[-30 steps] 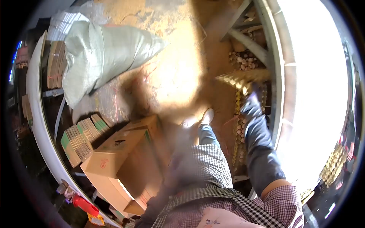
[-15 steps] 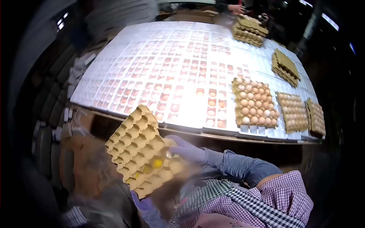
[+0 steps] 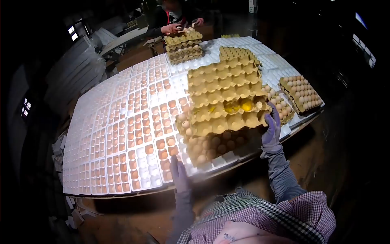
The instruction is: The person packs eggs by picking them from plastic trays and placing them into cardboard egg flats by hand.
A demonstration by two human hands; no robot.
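Observation:
A cardboard egg tray [image 3: 225, 87] is held up over the right part of the table, tilted. Its cups are mostly bare, with yellow yolk [image 3: 247, 105] smeared in some and what looks like a bit of shell beside it. My right hand [image 3: 271, 125], gloved, is closed on the tray's right edge. Beneath that tray, partly hidden, lies a cardboard tray full of eggs [image 3: 213, 147]. My left hand [image 3: 178, 173], also gloved, hovers at the table's front edge with fingers stretched out, holding nothing, near eggs in a white plastic tray [image 3: 167, 175].
White trays of eggs [image 3: 118, 140] cover the table's left and middle. One front tray [image 3: 145, 167] has several bare cells. More filled cardboard trays [image 3: 301, 93] stand at the right. Across the table, a person's hands [image 3: 171, 28] are above a stack of egg trays [image 3: 185, 51].
The cardboard tray with yolk has moved from in front of my body to over the table's right part. My left hand has let go of it. The camera view has shifted.

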